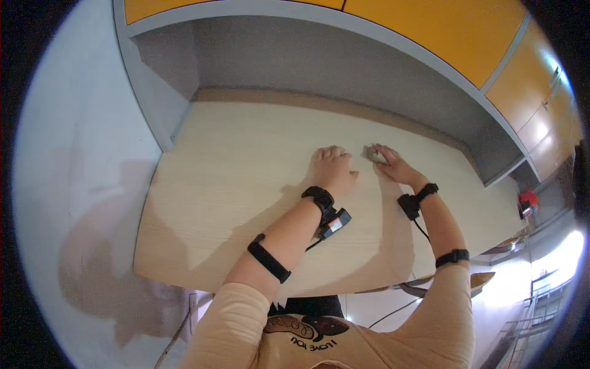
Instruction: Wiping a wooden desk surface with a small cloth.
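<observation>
My left hand (333, 170) rests palm down on the pale wood-grain desktop (221, 184), its fingers bent. Something pale shows at its fingertips, too small to name. To the right, my right hand (392, 163) is closed round a small pale, rounded object (377, 155) that sits on the desktop; the fingers cover part of it. A gap of bare desktop lies between the two hands. Each wrist wears a black strap with a small black device and a cable.
A grey panel (295, 60) backs the desk, with yellow cabinet doors (424, 32) above. A white wall (78, 138) borders the left side. A red object (528, 201) stands at the far right end of the desktop. A cable hangs below the desk's front edge.
</observation>
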